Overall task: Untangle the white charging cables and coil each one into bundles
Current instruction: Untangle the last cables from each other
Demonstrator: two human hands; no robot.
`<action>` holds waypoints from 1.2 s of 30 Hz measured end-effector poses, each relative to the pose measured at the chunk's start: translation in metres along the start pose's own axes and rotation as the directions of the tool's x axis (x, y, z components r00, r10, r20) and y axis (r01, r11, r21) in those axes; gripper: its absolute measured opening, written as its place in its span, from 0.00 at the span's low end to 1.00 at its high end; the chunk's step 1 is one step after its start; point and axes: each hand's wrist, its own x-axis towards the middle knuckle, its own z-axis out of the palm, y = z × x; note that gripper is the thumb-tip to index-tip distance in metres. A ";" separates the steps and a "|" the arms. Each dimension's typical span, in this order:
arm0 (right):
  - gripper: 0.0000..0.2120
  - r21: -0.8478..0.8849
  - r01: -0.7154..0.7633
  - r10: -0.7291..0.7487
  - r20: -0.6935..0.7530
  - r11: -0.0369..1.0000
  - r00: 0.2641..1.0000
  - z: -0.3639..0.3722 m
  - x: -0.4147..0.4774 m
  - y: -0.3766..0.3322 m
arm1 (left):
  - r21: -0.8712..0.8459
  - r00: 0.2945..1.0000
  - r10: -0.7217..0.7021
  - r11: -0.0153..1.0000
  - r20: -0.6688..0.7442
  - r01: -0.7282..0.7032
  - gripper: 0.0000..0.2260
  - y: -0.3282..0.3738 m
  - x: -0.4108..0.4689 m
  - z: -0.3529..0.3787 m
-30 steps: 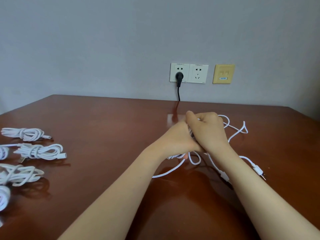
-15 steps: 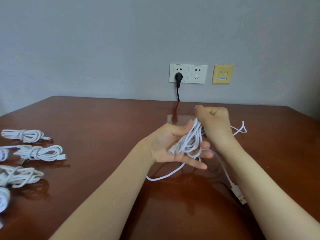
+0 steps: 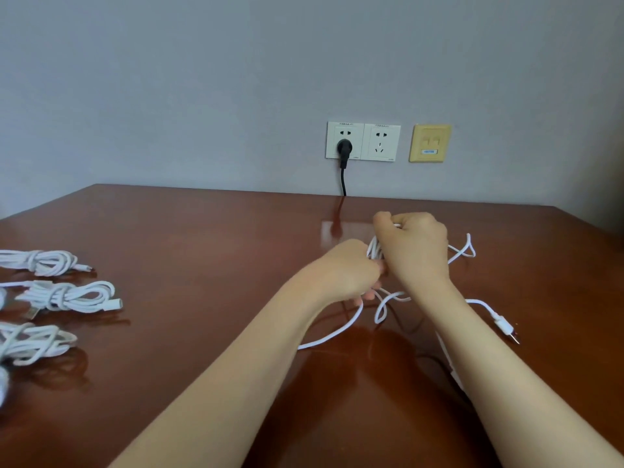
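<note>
Entry: cable (image 3: 337,334), white, one, partly coiled.

- Location: its gathered loops sit between my two hands, raised over the right half of the surface (image 3: 202,248).
- Left grip (image 3: 341,271): fingers curled round the lower part of the loops, holding them together.
- Right grip (image 3: 415,251): closed on the strand at the top of the loops, just above and touching the left. The back of the hand hides how the fingertips lie.
- Bundle axis: roughly upright, running from the left grip up to the right.
- Slack, near side: one run drops from the left grip and trails toward me and leftward on the surface.
- Slack, right side: a run passes behind my right forearm and ends in a connector (image 3: 503,327) lying flat on the surface.
- Slack, far side: a small loop (image 3: 467,246) lies beyond the right grip.
- Bearing for the next wrap, as I judge it: most free length lies right of the bundle, so the right grip is nearer to feed it.
- Finished bundles (image 3: 71,295): at least three, well apart at the left edge.
</note>
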 end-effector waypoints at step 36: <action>0.19 0.251 -0.053 -0.072 0.463 0.967 0.883 -0.005 0.005 0.014 | 0.036 0.982 0.173 0.985 -0.072 -0.171 0.13 -0.010 -0.011 -0.043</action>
